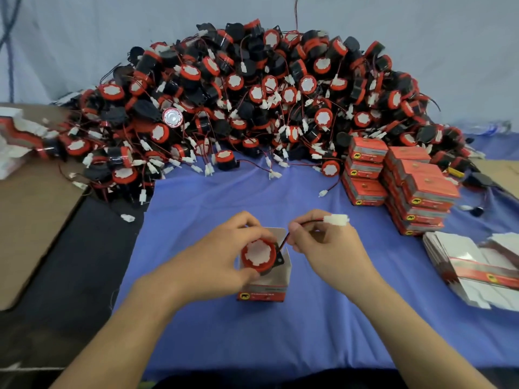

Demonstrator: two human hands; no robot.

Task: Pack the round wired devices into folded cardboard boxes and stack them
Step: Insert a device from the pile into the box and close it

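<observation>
Seating round device (258, 252) at mouth of open box (264, 287), centre of blue cloth (280, 332). Left hand (222, 259): fingers curled round device rim. Right hand (325, 248): pinching red-black wire (306, 221), white connector (336, 219) free above.
Risk: wire or connector trapped under flap; device jams tilted; box tips.
Surroundings: device heap (252, 94) behind; packed boxes (407, 189) stacked right; flat cartons (471, 265) near right; cardboard sheet (28, 220) left; pale fabric backdrop (421, 23).

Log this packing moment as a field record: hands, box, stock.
left hand: grips round device at mouth of open box
right hand: pinches wire near white connector
packed boxes: stacked at right
flat boxes: near right, unfolded
loose pile: behind, on blue cloth
</observation>
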